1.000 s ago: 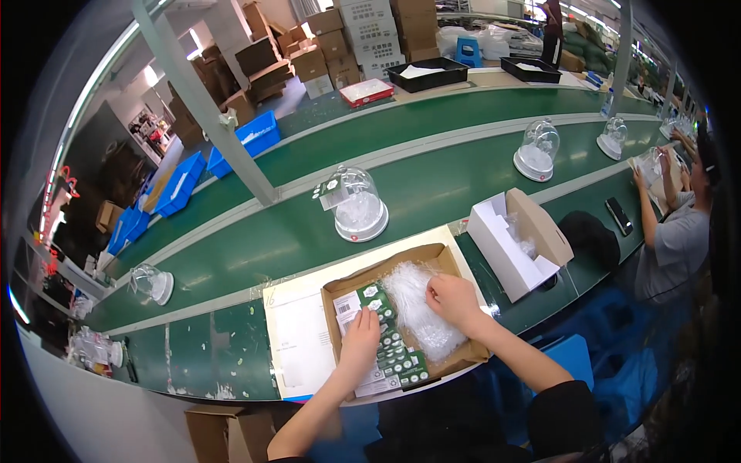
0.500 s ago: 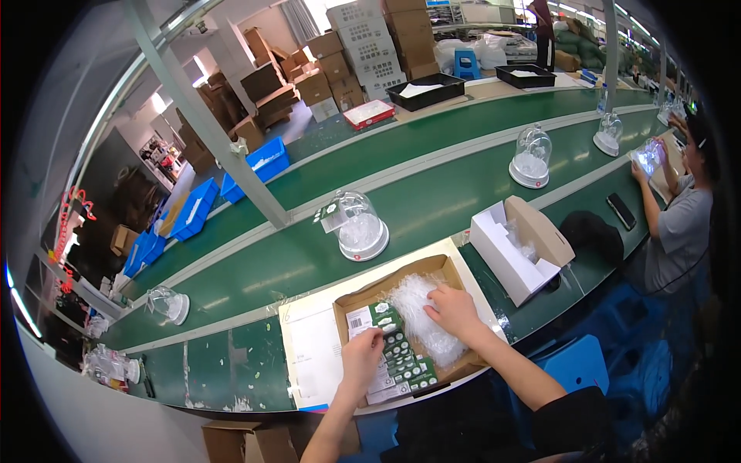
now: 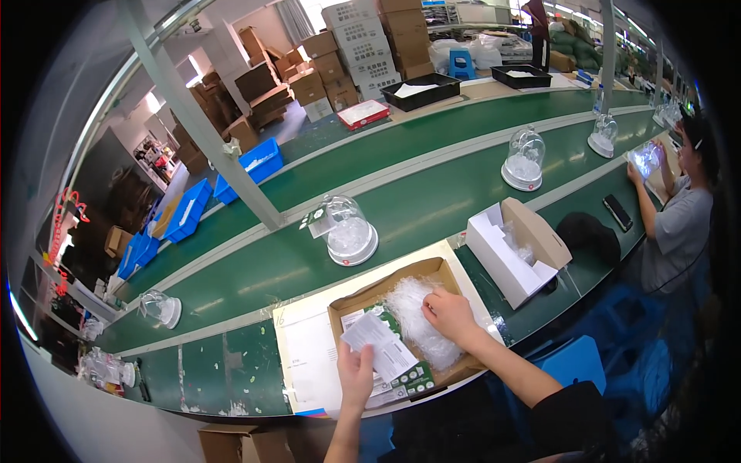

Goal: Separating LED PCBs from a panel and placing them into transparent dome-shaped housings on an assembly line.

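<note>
My left hand (image 3: 355, 374) pinches a white printed card (image 3: 380, 345) by its lower left edge, above the green and white cards (image 3: 417, 378) in a shallow cardboard box (image 3: 337, 315). At the right side of that box lies a tangled heap of clear plastic strands (image 3: 411, 297). My right hand (image 3: 450, 312) is over the heap with thumb and fingers pressed together; whatever is between them is too small to make out. Beyond the box, a clear dome on a white base (image 3: 351, 231) stands on the green conveyor, a green and white card hanging at its left.
An open white carton (image 3: 502, 255) with clear plastic pieces inside sits to the right, beside a black cloth item (image 3: 590, 238) and a phone (image 3: 617, 211). More domes (image 3: 523, 162) stand along the belt. A co-worker (image 3: 679, 224) sits at the far right. A metal post (image 3: 208, 127) rises behind the belt.
My left hand has lifted a card off the stack and tilted its white side up. My right hand has shifted slightly over the heap, its fingers drawing together.
</note>
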The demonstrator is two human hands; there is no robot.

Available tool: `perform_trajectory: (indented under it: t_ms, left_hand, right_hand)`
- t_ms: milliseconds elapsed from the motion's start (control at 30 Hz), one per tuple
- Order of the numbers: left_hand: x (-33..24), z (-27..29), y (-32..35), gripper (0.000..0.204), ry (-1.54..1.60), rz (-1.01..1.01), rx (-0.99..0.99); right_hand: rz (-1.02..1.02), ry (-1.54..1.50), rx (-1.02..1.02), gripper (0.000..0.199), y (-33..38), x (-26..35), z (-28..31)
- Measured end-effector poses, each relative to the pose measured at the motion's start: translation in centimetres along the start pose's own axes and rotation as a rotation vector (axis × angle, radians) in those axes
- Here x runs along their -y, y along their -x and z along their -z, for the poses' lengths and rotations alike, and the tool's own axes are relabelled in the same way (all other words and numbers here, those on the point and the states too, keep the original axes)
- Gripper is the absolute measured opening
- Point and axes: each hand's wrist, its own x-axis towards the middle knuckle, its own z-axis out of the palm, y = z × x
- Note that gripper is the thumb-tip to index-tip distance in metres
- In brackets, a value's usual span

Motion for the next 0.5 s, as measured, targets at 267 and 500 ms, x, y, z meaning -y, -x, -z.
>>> perform_trajectory:
  t_ms: [267, 500]
  left_hand:
    - [2.0, -1.5, -5.8, 0.012, -0.092, 0.078, 0.075]
    - [2.9, -2.3, -5.0, 0.032, -0.173, -0.197, 0.18]
  right_hand:
    - [-0.101, -0.136, -0.162, 0.007, -0.4, 1.4, 1.1]
    - [-0.292, -0.484, -0.12, 0.011, -0.5, 0.5, 1.8]
